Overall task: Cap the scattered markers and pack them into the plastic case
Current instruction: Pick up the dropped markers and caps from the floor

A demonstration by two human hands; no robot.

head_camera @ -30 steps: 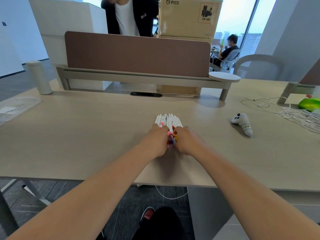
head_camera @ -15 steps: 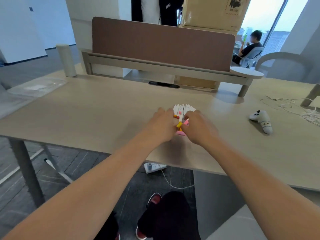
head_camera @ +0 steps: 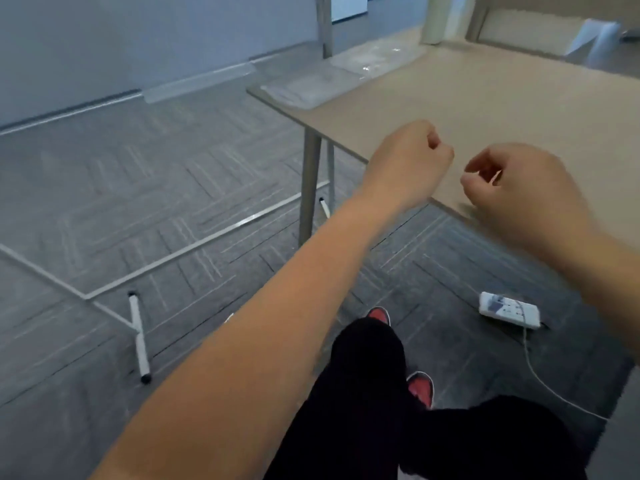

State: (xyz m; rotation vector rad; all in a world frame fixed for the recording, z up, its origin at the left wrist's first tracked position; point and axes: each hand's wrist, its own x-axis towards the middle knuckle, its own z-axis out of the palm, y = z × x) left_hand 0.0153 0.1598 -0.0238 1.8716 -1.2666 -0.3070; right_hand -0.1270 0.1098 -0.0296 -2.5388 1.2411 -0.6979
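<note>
1. Left hand (head_camera: 412,161): held in the air above the near edge of the table (head_camera: 485,98). The fingers are curled into a fist, and nothing shows in the grip.
2. Right hand (head_camera: 519,188): held in the air just right of the left hand, with a gap between the two. The fingers are curled and the thumb is close to the fingertips. Motion blur hides whether they pinch anything.
3. Plastic case (head_camera: 304,90): clear, and lying flat at the far left corner of the table, well apart from both hands.
4. Table leg (head_camera: 309,188): runs down from the left edge of the table to the grey carpet (head_camera: 138,188).
5. Power strip (head_camera: 509,310): white, on the carpet under the table. A white cable (head_camera: 540,375) trails from it toward the near right.
6. Red shoes (head_camera: 379,315): on the carpet below the hands, beneath black trousers.
</note>
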